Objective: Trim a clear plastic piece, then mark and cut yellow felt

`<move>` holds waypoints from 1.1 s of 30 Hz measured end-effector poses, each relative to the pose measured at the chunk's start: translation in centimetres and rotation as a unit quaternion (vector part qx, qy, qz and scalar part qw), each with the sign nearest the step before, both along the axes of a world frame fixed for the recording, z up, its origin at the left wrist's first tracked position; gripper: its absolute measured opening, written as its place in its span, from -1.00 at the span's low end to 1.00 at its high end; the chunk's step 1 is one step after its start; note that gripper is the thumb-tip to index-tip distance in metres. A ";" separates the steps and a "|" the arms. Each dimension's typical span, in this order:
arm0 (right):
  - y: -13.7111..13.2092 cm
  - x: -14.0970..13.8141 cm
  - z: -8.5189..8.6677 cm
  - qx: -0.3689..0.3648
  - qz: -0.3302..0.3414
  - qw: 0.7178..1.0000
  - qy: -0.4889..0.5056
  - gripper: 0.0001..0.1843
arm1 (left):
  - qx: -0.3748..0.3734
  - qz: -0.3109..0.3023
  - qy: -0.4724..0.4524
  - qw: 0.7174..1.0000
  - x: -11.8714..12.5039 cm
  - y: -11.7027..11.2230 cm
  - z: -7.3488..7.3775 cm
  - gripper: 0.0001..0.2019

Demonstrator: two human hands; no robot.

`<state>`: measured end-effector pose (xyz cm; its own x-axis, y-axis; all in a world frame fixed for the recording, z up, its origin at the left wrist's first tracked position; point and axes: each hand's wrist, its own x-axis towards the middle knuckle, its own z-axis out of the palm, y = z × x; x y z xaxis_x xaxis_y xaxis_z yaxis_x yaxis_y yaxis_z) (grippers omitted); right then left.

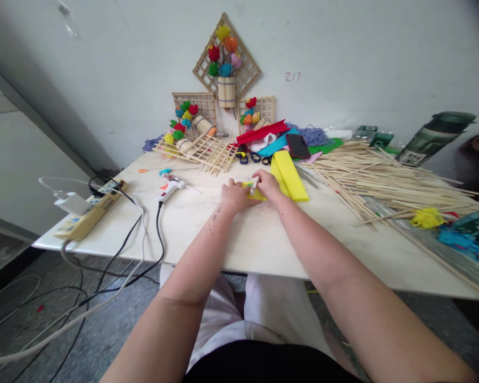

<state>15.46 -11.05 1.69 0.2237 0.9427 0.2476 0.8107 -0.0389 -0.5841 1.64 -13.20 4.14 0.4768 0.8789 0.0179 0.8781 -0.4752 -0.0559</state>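
My right hand (268, 185) is closed around a white marker-like pen (254, 185), its tip pointing down at a small yellow piece (256, 196) on the table. Across from it, my left hand (234, 196) lies with fingers stretched over the left end of that yellow piece, pressing it flat. Both hands partly cover the piece, so its full outline is hidden. Just right of my right hand lies a folded yellow sheet (289, 177), apparently crepe paper or cloth. Scissors (243, 158) rest on the table beyond the hands.
A glue gun (171, 189) with its cord lies at the left, near a power strip (90, 210). Stick lattices (203, 151) with colourful flowers stand at the back. Many wooden sticks (383, 181), a phone (297, 146) and a dark green bottle (435, 139) occupy the right.
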 end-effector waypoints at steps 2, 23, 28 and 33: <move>0.1 0.0 -0.1 0.001 0.000 1.000 0.001 -0.67 | -0.001 -0.003 0.013 1.000 0.1 0.0 0.1 -0.32; 1.2 0.6 -1.1 0.018 -0.024 0.980 0.198 -0.74 | 0.014 -0.008 -0.005 1.000 -0.1 0.2 -0.2 -0.27; 0.7 0.5 -0.8 0.032 0.002 0.989 0.148 -0.70 | 0.011 -0.005 -0.006 1.000 0.2 0.2 -0.2 -0.26; 0.3 0.2 -0.7 0.076 -0.016 0.995 0.060 -0.67 | 0.017 -0.007 -0.006 1.000 0.3 0.2 -0.4 -0.26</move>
<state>15.63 -10.79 1.03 0.2892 0.8885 0.3564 0.7339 0.0332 -0.6784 1.93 -13.00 3.73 0.4888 0.8707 0.0534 0.8719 -0.4857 -0.0618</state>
